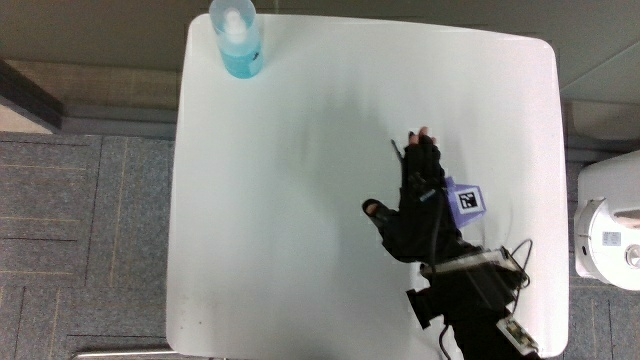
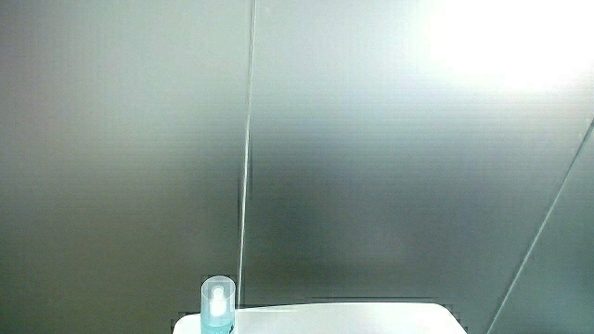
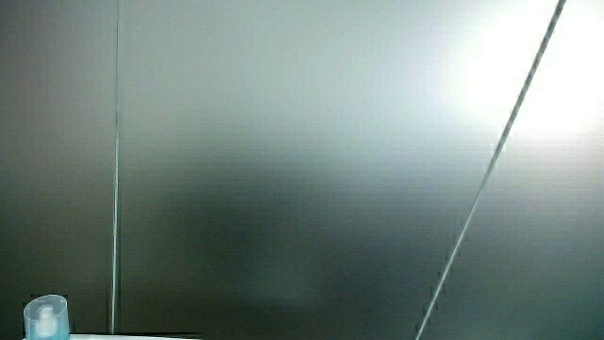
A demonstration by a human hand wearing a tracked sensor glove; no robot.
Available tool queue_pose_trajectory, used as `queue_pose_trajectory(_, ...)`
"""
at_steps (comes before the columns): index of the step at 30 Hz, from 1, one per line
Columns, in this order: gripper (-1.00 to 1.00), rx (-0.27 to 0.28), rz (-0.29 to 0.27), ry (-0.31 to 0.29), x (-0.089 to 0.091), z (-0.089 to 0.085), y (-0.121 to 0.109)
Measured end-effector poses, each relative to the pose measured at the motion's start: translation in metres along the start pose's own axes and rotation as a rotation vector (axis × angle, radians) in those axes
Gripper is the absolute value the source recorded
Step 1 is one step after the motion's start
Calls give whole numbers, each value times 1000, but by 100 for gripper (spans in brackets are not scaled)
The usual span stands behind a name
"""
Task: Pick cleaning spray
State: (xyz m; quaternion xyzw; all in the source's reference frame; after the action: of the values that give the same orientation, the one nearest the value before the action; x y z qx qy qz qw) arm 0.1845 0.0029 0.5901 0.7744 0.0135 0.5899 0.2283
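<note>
- The gloved hands [image 1: 418, 195], fingers relaxed and holding nothing, hover over the white table [image 1: 300, 200].
- The blue cleaning spray [image 1: 236, 38] stands upright at a table corner, well apart.
- Reach step; next likely needs travelling to the bottle.

No legible text, labels or numbers anywhere.

Spray bottle: blue cleaning spray [image 2: 218, 306] with clear cap stood upright on the counter [image 2: 353, 320], at its edge.
Backdrop: grey wall rose above the counter.
</note>
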Motion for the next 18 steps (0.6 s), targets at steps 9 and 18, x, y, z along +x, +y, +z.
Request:
queue_pose_trajectory(9,0,-30,-75,-91,-18,-9,30)
queue_pose_trajectory(18,0,-43,24,-40,-44,-20,66)
